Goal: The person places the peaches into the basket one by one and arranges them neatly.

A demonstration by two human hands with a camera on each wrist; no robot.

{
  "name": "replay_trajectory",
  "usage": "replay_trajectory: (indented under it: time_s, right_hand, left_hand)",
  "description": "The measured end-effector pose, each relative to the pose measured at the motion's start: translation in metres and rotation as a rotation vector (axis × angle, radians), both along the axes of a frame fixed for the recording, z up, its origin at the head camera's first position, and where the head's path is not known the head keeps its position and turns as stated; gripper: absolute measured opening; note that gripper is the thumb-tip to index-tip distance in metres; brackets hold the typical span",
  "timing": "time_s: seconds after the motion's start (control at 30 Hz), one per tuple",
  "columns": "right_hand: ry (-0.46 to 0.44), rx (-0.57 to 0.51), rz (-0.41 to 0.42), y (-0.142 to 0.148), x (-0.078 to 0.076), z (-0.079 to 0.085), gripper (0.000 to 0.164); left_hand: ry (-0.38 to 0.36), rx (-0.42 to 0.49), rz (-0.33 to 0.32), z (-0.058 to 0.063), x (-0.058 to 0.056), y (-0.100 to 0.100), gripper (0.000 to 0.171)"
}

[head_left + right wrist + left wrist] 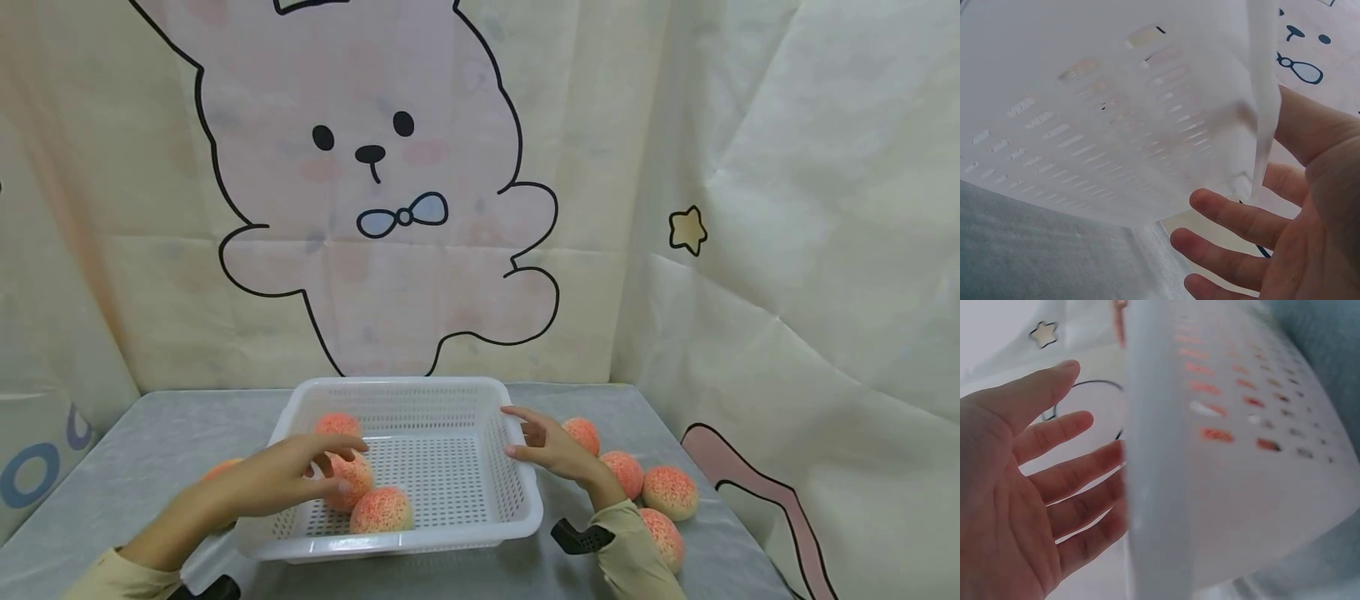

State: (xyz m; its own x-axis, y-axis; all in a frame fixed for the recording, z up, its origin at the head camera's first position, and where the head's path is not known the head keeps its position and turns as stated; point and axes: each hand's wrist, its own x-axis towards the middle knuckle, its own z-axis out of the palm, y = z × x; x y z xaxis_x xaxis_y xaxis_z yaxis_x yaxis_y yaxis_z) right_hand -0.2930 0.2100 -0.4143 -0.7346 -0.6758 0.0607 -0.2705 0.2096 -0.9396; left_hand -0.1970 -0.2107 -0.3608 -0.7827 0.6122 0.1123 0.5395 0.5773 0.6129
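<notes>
A white plastic basket (450, 533) with slotted sides stands on the table, holding three orange-red speckled peaches at its left. One peach (382, 510) lies near the front wall, another (351, 483) is partly behind my left fingers, and the third (337, 424) sits farther back. My left hand (288, 471) reaches over the left rim, its fingers spread and loosely bent, gripping nothing. At the right rim, my right hand (551, 446) has its thumb and index finger over the edge. Its other fingers hang relaxed outside the wall in the right wrist view.
Several more peaches (670, 492) lie on the table to the right of the basket, beside the right forearm. Part of another peach (222, 468) shows behind the left forearm. Grey cloth covers the table (202, 408). A printed curtain (592, 167) hangs behind and at the sides.
</notes>
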Motion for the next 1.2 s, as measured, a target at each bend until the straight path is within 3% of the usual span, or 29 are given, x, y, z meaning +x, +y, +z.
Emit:
replay_trajectory:
  time_s: [0.17,0.27,0.57,0.77,0.9,1.2]
  right_hand:
    - [-0.009,-0.004,0.006,0.001,-0.001,-0.002,0.076]
    - [0.003,-0.004,0.005,0.002,-0.001,-0.003,0.075]
    - [0.009,-0.011,0.017,-0.001,0.001,-0.003,0.075]
    - [0.002,-0.012,0.018,-0.002,0.0,-0.002,0.075]
    - [0.001,-0.01,0.02,-0.001,0.0,-0.001,0.075]
    - [0.002,-0.005,0.008,0.0,0.0,-0.001,0.076]
  left_hand:
    - [-0.023,0.075,0.025,0.004,0.002,-0.011,0.044]
    - [0.001,0.09,0.06,0.006,0.005,-0.018,0.044]
    - [0.15,0.095,0.301,0.006,0.014,-0.057,0.047]
    - [0.244,0.11,0.407,-0.004,0.015,-0.091,0.048]
    - [0.218,0.093,0.461,-0.014,0.012,-0.108,0.049]
    - [0.252,0.102,0.498,-0.033,0.003,-0.136,0.044]
